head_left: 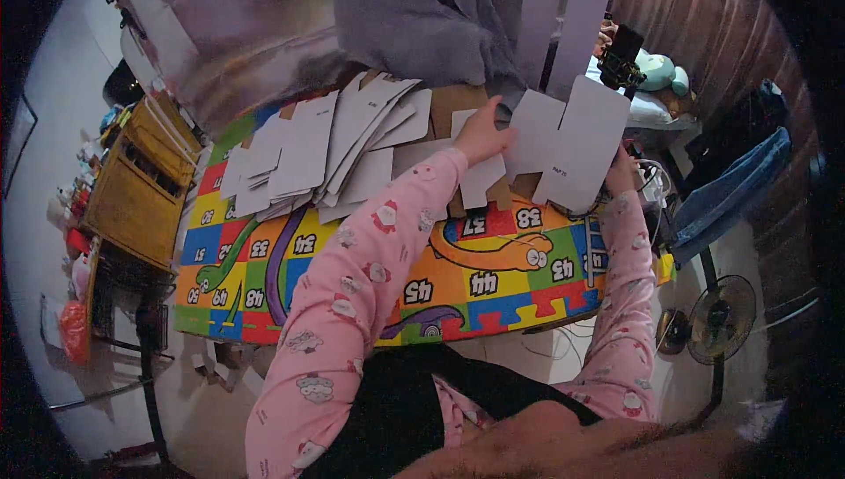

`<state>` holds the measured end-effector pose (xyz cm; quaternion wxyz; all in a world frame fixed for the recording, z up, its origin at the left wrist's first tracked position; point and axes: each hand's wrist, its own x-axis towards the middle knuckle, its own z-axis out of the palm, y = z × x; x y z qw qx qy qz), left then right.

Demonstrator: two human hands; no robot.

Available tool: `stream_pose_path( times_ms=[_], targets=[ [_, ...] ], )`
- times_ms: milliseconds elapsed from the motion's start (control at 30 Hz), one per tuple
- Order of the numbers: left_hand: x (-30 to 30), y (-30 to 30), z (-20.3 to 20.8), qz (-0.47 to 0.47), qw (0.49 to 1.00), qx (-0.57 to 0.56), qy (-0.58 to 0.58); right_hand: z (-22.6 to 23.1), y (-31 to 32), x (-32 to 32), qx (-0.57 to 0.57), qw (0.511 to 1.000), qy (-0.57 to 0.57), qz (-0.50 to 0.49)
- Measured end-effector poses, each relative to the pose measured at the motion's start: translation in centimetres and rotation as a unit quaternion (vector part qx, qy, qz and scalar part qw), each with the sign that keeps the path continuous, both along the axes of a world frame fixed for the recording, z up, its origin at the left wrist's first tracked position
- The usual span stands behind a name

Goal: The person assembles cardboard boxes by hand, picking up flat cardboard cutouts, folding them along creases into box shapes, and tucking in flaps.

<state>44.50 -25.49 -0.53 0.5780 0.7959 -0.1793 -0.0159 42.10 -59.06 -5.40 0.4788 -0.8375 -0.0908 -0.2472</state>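
A flat white die-cut cardboard box blank [588, 131] stands tilted up over the right part of the table. My right hand [622, 171] grips its right edge, with some fingers hidden behind the card. My left hand [484, 134] is at the blank's left flap, thumb and forefinger apart, the thumb tip by the flap's edge. Beneath and beside my left hand lies another white cardboard piece [481, 181]. To the left spreads an overlapping pile of similar white cardboard blanks [301, 146], some showing brown undersides.
The table carries a colourful numbered play mat [493, 285] with cartoon snakes. A grey cloth heap [414, 17] sits behind it. A phone on a holder [621, 56] stands at the back right. A fan [722, 319] and hanging jeans [735, 197] are to the right, a wooden cabinet [141, 188] to the left.
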Motion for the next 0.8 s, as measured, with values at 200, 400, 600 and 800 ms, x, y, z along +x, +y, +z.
stream_pose_path(
  times_ms=[200, 400, 600, 800],
  targets=[
    [-0.6, -2.1, 3.1, 0.049, 0.934, 0.119, -0.335, -1.0, 0.1, 1.1, 0.012, 1.0, 0.018, -0.016],
    [0.0, -5.0, 5.4, 0.029, 0.9, 0.243, -0.36, -2.0, 0.6, 1.2, 0.027, 0.999, 0.034, -0.033],
    [2.4, -7.0, 5.4, -0.004, 0.926, 0.243, -0.29, -2.6, 0.3, 1.7, 0.04, 0.997, 0.052, -0.048],
    [3.3, -7.8, 5.1, 0.007, 0.941, 0.25, -0.23, -3.5, 1.1, 2.4, 0.047, 0.996, 0.066, -0.044]
  ],
)
